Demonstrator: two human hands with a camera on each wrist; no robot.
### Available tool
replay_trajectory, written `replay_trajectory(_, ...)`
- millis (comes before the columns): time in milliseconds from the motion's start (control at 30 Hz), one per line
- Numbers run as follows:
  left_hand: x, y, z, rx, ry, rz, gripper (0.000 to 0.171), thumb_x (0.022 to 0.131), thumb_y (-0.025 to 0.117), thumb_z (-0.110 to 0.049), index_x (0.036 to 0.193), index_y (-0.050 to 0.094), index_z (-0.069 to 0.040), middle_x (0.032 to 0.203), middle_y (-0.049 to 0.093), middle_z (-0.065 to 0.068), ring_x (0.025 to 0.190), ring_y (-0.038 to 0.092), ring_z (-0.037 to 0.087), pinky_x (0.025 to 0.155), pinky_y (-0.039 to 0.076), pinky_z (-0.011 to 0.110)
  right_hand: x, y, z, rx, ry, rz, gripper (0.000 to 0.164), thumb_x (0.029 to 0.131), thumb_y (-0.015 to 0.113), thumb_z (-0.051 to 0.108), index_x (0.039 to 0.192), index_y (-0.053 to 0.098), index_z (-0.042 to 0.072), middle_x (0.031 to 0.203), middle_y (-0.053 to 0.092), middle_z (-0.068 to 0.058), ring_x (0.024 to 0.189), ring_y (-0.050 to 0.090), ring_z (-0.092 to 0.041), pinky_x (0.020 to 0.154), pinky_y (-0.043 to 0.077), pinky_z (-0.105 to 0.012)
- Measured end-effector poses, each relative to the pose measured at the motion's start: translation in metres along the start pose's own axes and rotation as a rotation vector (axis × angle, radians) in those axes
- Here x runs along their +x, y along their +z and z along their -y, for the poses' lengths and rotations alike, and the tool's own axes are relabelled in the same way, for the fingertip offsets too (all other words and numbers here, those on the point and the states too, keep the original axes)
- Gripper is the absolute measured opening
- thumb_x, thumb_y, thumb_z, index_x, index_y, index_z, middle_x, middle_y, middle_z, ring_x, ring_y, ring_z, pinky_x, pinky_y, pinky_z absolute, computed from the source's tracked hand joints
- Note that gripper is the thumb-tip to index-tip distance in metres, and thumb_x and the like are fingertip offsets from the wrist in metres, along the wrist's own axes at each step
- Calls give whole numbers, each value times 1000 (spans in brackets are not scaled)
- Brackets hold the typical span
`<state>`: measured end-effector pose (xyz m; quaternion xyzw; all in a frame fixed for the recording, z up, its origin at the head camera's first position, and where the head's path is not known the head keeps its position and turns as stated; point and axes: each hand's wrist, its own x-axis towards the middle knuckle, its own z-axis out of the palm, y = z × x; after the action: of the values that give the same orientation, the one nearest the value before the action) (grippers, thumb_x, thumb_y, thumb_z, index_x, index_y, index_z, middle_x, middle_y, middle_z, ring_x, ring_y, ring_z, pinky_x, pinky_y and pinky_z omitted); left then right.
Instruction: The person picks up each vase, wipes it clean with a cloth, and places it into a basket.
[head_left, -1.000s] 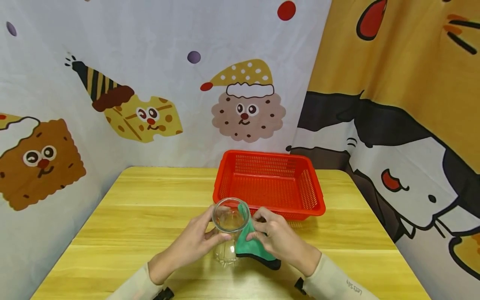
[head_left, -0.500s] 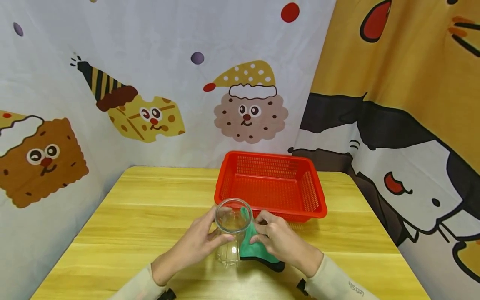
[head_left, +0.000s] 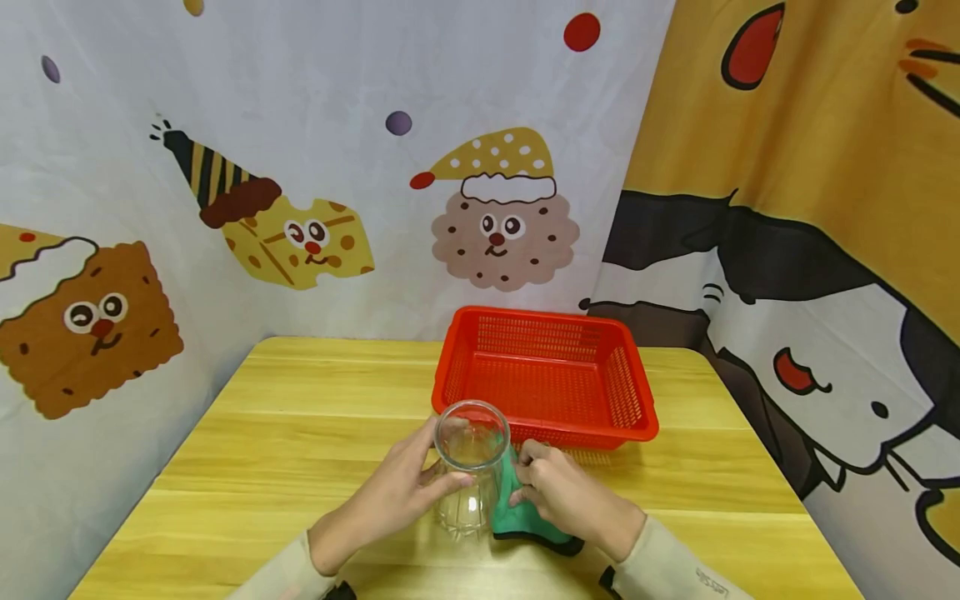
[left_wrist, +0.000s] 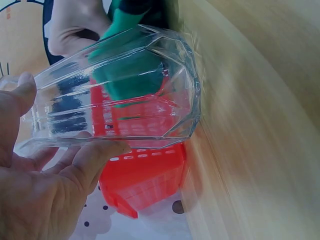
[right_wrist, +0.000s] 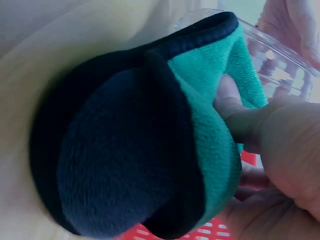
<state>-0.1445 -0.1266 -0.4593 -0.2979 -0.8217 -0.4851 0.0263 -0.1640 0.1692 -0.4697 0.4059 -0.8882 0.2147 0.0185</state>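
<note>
Glass [head_left: 465, 500]: clear, faceted lower body, mouth up, over the near middle of the table [head_left: 300, 433], outside the basket. I couldn't tell if its base touched the tabletop.
Left hand [head_left: 397, 487]: wrapped round the glass from its left side, thumb on the near face, fingers behind. Firm enough hold, by my read.
Cloth [head_left: 525, 521]: green, black edging, folded over itself, bunched at the right side of the glass; part of it showed through the wall. I read it as outside the glass.
Right hand [head_left: 566, 492]: pinching the cloth, thumb pressed into the green face, other fingers curled behind.
Progress: I judged it mid-wipe. Done: glass gripped, cloth brought up beside it. Left, as I saw it: the rest of the wiping, then freeing both hands. How much glass had been covered, I couldn't tell.
Basket [head_left: 536, 387]: red, slotted, just behind the glass, upright on the table.
Backdrop [head_left: 322, 125]: pale cartoon-print fabric past the table's far edge; orange print on the right.
</note>
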Motion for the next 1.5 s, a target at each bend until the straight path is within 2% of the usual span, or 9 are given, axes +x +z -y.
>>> replay_trajectory(200, 0, 0, 1, 15, 12, -3, 66, 108, 87, -32, 163, 53, -18, 154, 73, 0, 150, 70, 32, 116, 67, 49, 0, 3, -2, -42, 16, 58, 10, 97, 94, 17, 95, 87, 11, 99, 73, -4, 90, 78, -12, 78, 66, -12)
replay_trajectory(567, -1, -1, -1, 27, 6, -5, 68, 106, 88, -29, 163, 53, -17, 154, 74, 1, 150, 71, 32, 116, 67, 49, 1, 5, -4, -29, 13, 58, 15, 97, 95, 19, 103, 89, 7, 104, 82, -11, 92, 80, -16, 79, 68, -16)
replay_trajectory(767, -1, -1, -3, 33, -9, 2, 68, 107, 88, -30, 164, 53, -17, 154, 74, 2, 150, 70, 33, 115, 68, 48, -4, 9, -5, 47, 90, 57, 37, 100, 92, 18, 128, 81, -3, 118, 81, -10, 105, 79, -16, 85, 71, -23)
replay_trajectory(933, -1, 0, -2, 10, -20, 13, 68, 108, 87, -31, 165, 52, -17, 155, 73, 4, 151, 69, 35, 114, 68, 47, -6, 10, -4, 59, 97, 67, 66, 103, 89, 18, 156, 64, -12, 142, 77, -22, 124, 81, -30, 101, 73, -37)
replay_trajectory(1033, -1, 0, -2, -4, -20, 24, 68, 109, 86, -31, 165, 51, -18, 156, 73, 6, 152, 69, 37, 112, 69, 47, -6, 11, -4, 26, 66, 70, 78, 104, 88, 17, 167, 52, -12, 147, 74, -21, 120, 80, -22, 103, 72, -31)
replay_trajectory(1133, -1, 0, -1, -9, -18, 29, 67, 109, 85, -31, 165, 51, -18, 156, 72, 8, 152, 69, 38, 111, 70, 46, -7, 12, -4, 40, 38, 61, 75, 104, 87, 13, 166, 53, -11, 136, 74, -11, 103, 68, -4, 90, 68, -16)
replay_trajectory(1200, 0, 0, -1, -10, -16, 30, 67, 109, 85, -32, 165, 51, -19, 157, 72, 10, 152, 68, 38, 112, 69, 47, -8, 12, -5, 73, 31, 45, 73, 104, 87, 9, 166, 53, -12, 132, 73, -9, 97, 61, 2, 83, 63, -12)
replay_trajectory(1333, 1, -1, -1, -25, -15, 38, 67, 109, 85, -32, 165, 51, -20, 159, 71, 12, 154, 67, 38, 112, 69, 48, -10, 13, -6, 134, 31, 11, 71, 103, 85, 1, 166, 53, -12, 124, 70, -5, 93, 59, 5, 75, 59, -11)
replay_trajectory(1500, 2, -1, 0, -33, -6, 48, 66, 110, 84, -31, 166, 50, -21, 159, 71, 13, 153, 67, 40, 110, 70, 46, -11, 13, -6, 162, 32, -26, 67, 104, 83, -2, 165, 55, -11, 119, 67, -1, 95, 62, 4, 72, 58, -10)
